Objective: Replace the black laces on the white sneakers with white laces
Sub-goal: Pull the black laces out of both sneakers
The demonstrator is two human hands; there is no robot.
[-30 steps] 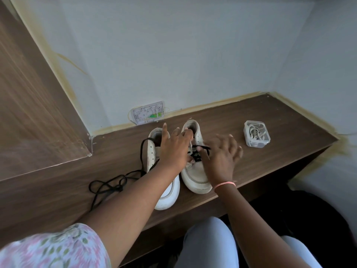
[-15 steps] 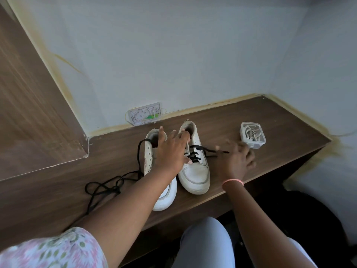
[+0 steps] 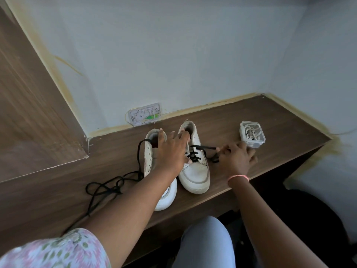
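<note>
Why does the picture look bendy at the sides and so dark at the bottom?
Head view: the wide lens curves the wooden shelf edges; soft, glare-free light falls on the wall and sneakers; under the shelf lies deep shadow; the flowery sleeve is close and blurry; the left hand and right hand look fairly sharp.

You have two white sneakers [image 3: 195, 171] side by side on one wooden shelf [image 3: 251, 117], two black laces, one loose [image 3: 108, 187] at nine o'clock of the pair and one still threaded [image 3: 195, 154] in the right shoe, one clear box of white laces [image 3: 252, 134] at two o'clock, one wall plate [image 3: 144, 117] at twelve, and two hands, left hand [image 3: 172, 149] and right hand [image 3: 236, 158]
</note>
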